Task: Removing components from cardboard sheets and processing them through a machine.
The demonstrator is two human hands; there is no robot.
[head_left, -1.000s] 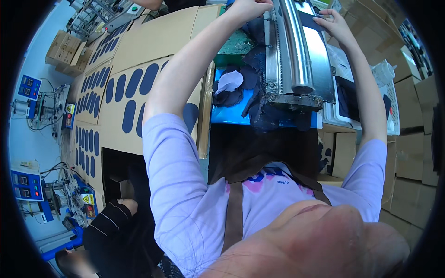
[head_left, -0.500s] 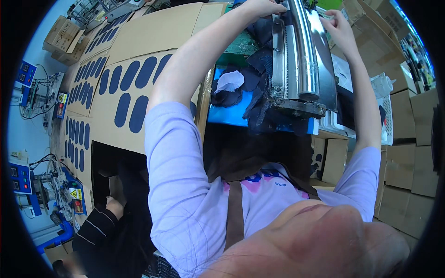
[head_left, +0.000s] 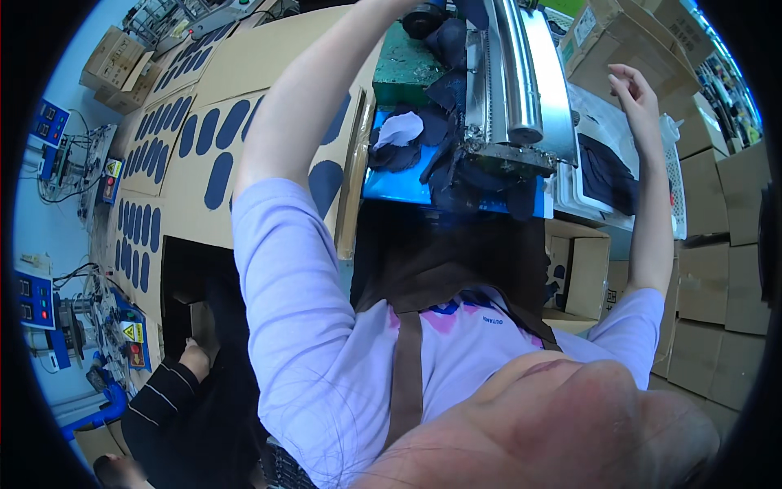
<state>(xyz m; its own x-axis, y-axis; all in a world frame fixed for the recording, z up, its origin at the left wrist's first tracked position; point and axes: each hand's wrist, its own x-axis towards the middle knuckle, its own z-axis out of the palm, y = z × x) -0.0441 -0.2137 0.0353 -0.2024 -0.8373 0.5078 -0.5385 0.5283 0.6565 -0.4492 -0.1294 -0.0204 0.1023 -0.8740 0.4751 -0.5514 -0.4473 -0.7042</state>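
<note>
A machine with a shiny metal roller point(head_left: 521, 77) stands in front of me at the top centre. Its lower end is coated in dark debris. My left forearm point(head_left: 305, 90) reaches up past the machine's left side, and the hand is cut off by the top edge. A dark blue fabric piece point(head_left: 472, 13) shows at the machine's top left. To the right of the roller, my right hand point(head_left: 638, 96) hangs in the air, its fingers loosely bent and nothing visible in them. Dark scraps and one pale lilac scrap point(head_left: 399, 129) lie left of the machine.
Dark blue rounded pieces point(head_left: 218, 181) lie in rows on cardboard point(head_left: 269, 49) at left. A dark cloth stack point(head_left: 607, 175) sits in a white tray at right. Cardboard boxes point(head_left: 705, 281) are piled beyond it. Another person's hand point(head_left: 194, 359) is at lower left.
My left hand has moved up and left, out of the picture. My right hand has drawn away from the machine to the right and down. The view has shifted slightly.
</note>
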